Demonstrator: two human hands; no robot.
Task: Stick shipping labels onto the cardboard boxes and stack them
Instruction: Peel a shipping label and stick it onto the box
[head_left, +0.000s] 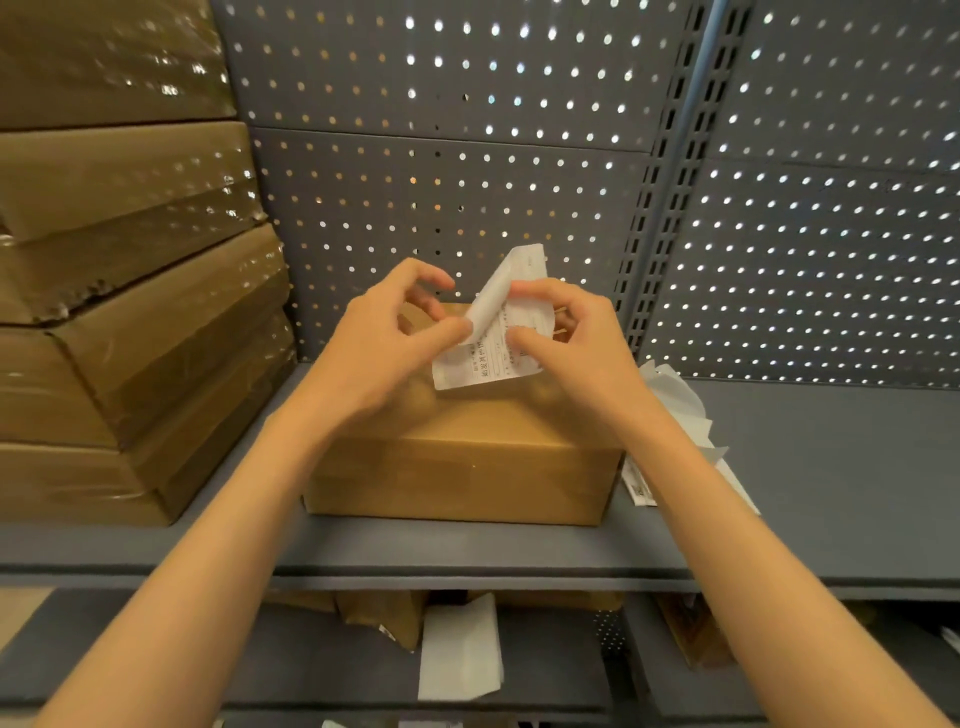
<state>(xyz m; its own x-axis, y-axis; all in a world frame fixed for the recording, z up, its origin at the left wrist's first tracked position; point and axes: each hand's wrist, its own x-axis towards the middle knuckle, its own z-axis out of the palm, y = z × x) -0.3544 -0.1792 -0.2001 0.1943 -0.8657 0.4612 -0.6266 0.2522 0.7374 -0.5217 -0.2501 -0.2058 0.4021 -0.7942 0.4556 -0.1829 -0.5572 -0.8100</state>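
Head view: shipping label (496, 338) held above cardboard box (462, 457) on shelf (779, 467), long axis tilted up toward far right. Left hand (395, 332) pinches peeling backing; right hand (566, 332) pinches label.

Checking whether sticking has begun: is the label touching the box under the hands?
Cannot tell. In the head view the label is pinched by both hands above the box; its lower edge overlaps the box top, with no clear gap or contact.
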